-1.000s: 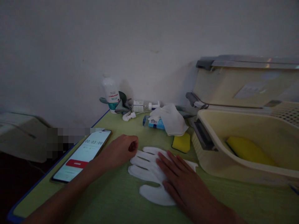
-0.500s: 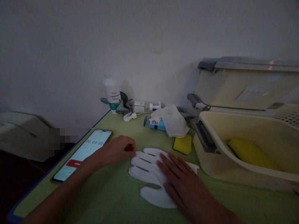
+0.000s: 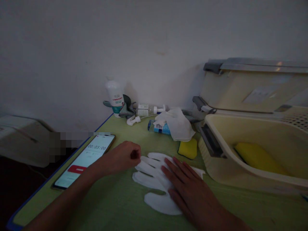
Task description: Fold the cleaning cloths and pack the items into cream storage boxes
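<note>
White fabric glove (image 3: 159, 181) lies flat on the green tabletop (image 3: 113, 202), near the cream storage box (image 3: 223, 178). From my remote station I log the right hand (image 3: 187, 186) palm-down across it, fingers slightly spread; the left hand (image 3: 122, 156) curls at its fingertips, pinch hidden, so I cannot tell.

Bare tabletop (image 3: 115, 202) lies open between left forearm (image 3: 79, 186) and glove (image 3: 154, 182); storage box (image 3: 231, 170) blocks rightward.
</note>
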### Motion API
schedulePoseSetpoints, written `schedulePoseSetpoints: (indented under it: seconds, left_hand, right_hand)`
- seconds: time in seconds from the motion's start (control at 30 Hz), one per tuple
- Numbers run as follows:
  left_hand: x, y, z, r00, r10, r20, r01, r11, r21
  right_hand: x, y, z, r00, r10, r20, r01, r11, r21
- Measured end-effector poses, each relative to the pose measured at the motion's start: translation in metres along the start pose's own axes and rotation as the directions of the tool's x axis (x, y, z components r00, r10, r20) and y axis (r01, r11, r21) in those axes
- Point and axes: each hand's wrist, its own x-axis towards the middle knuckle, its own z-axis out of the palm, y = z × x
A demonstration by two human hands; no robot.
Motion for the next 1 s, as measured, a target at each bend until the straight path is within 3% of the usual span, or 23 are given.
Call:
schedulePoseSetpoints:
  seconds: [0.23,0.63,0.77,1.0]
  left_hand:
    - [-0.0011,0.0,0.0043,1.0,0.029,-0.004,-0.029,0.999,-0.032]
    - [-0.0025,-0.0026,0.007,1.0,-0.025,0.017,0.023,0.996,0.084]
    - [-0.0025,-0.0015,0.0077,0.999,-0.045,-0.02,0.047,0.989,0.14]
    - [-0.0046,-0.0026,-0.0006,0.999,0.014,-0.03,-0.013,0.999,0.049]
  right_hand:
    - [0.0021,-0.0028,-0.0032,0.999,0.016,0.045,-0.015,1.0,-0.025]
    - [0.0017,-0.0012,-0.0013,1.0,0.004,0.01,-0.004,1.0,0.004]
    - [0.0016,-0.0011,-0.0018,1.0,-0.003,0.015,0.003,1.0,0.006]
    - [-0.0002,-0.0031,0.0001,0.999,0.033,-0.004,-0.033,0.999,-0.038]
